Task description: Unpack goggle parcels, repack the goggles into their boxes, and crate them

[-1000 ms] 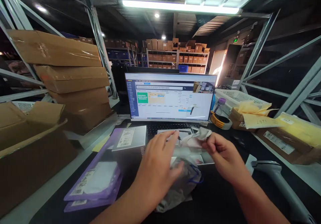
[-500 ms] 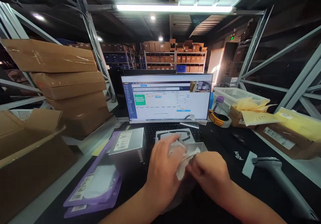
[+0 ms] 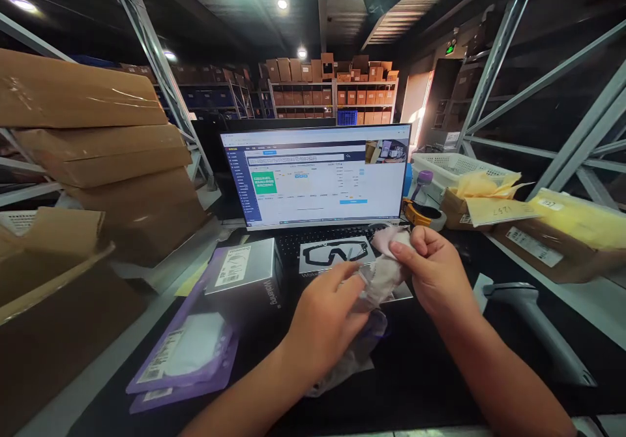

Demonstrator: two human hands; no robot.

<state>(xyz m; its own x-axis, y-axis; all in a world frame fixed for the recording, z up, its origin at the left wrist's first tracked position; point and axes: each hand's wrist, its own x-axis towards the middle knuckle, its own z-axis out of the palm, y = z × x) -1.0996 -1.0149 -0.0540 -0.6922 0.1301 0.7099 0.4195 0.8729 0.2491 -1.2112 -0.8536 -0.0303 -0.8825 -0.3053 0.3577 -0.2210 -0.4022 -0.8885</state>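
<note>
A crumpled greyish-white piece of soft wrapping [image 3: 386, 277] is stretched up between both hands. My right hand [image 3: 430, 261] pinches its upper end between thumb and fingers. Lower down, my left hand [image 3: 327, 313] is closed on the same wrapping, its grip partly hidden. Beneath the left hand hangs a clear, wrinkled plastic part [image 3: 345, 368] with a purple-tinted curved edge; I cannot make out exactly what it is. Behind the hands lies a flat box lid [image 3: 335, 253] printed with a goggle outline. To the left, a dark grey box [image 3: 247, 287] carries a white label.
Purple-edged packs [image 3: 180, 359] lie at the left beside an open carton [image 3: 59, 332] and stacked cartons [image 3: 132, 189]. A monitor [image 3: 313, 189] stands ahead. On the right are a barcode scanner [image 3: 538, 319], a tape dispenser [image 3: 423, 215] and a carton with yellow packaging [image 3: 542, 248].
My right hand has moved up and to the right, drawing the wrapping out from between the hands. My left hand is slightly lower. The view has tilted down.
</note>
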